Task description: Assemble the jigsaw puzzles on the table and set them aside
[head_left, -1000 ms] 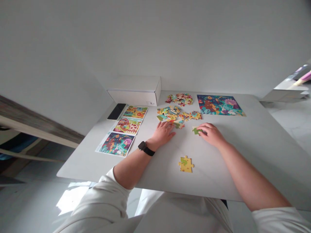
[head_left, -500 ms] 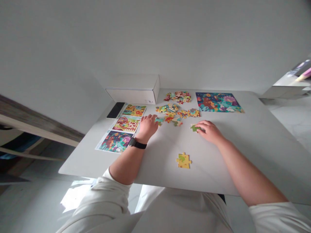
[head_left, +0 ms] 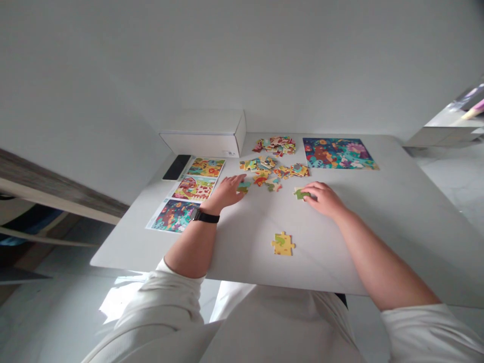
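Note:
My right hand (head_left: 321, 198) pinches a green puzzle piece (head_left: 301, 193) low over the white table, thumb and fingers at its right edge. On the left, my left hand (head_left: 228, 192), with a dark watch at the wrist, has thumb and fingers spread around a teal and green puzzle piece (head_left: 244, 187). Part of that piece is hidden by the fingers. Closer to me lies a yellow puzzle piece (head_left: 283, 244) with a green shape on it. Beyond the hands are loose puzzle pieces (head_left: 261, 164) and a second heap of pieces (head_left: 276, 145) farther back.
A picture sheet (head_left: 194, 188) with several printed scenes lies at the left, beside a black phone (head_left: 176, 167). Behind them stands a white box (head_left: 202, 133) by the wall. A dark blue picture (head_left: 338, 153) rests at the back right of the table (head_left: 242, 252).
My left hand has turned and its fingers have opened around the teal and green piece. My right hand stays with the green piece. The whole view has shifted slightly.

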### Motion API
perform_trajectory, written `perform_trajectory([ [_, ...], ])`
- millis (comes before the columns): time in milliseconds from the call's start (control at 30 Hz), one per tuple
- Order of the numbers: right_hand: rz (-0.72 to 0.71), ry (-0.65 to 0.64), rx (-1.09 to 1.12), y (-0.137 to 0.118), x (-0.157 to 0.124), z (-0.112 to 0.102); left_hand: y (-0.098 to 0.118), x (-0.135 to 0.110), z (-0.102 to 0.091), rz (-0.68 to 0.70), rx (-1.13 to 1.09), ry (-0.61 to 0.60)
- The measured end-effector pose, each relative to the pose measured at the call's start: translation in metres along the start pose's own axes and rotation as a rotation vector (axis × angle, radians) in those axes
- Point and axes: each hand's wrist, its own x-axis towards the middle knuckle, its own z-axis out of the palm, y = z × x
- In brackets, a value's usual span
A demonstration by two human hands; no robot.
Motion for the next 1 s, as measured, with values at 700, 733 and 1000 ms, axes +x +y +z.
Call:
perform_trajectory([
  [700, 0.018, 0.002, 0.012, -0.001, 0.0, -0.001, -0.006, -0.009, -0.007, 0.035, 0.04, -0.071],
  [733, 0.015, 0.001, 0.013, 0.0, 0.0, -0.001, -0.005, -0.009, -0.006, 0.04, 0.044, -0.07],
  [1000, 0.028, 0.074, -0.051, 0.004, -0.001, 0.004, 0.002, -0.004, 0.008, -0.015, 0.076, 0.043],
])
